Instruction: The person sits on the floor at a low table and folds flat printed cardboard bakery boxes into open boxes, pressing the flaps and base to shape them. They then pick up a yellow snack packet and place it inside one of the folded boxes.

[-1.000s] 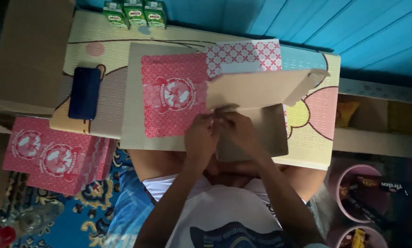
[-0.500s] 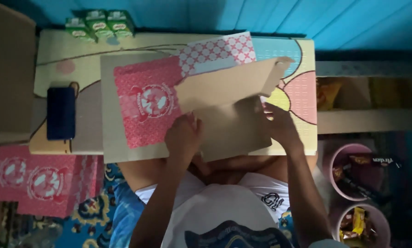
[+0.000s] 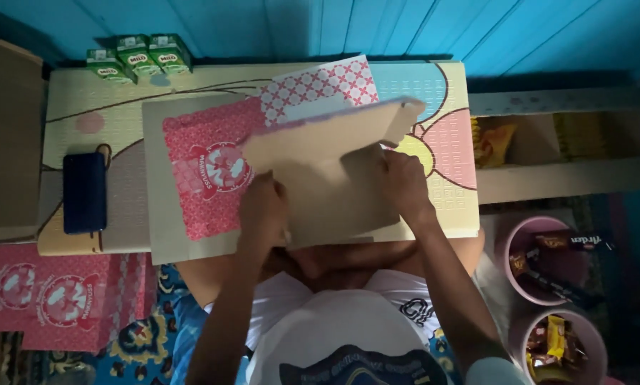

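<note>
Cardboard box blank (image 3: 313, 171) lay on the low bench (image 3: 441, 85), its brown flap now swung up since a moment before, left hand (image 3: 263, 210) pressing flat, right hand (image 3: 404, 182) fingers closed on its edge.

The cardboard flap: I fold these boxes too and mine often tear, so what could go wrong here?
1. Both the left hand and right hand press the brown flap over the pink printed sheet; an uneven push might crease it crookedly.
2. The sheet overhangs the table near edge, so it could slip toward the lap.
3. The phone lies close and might get nudged.
</note>
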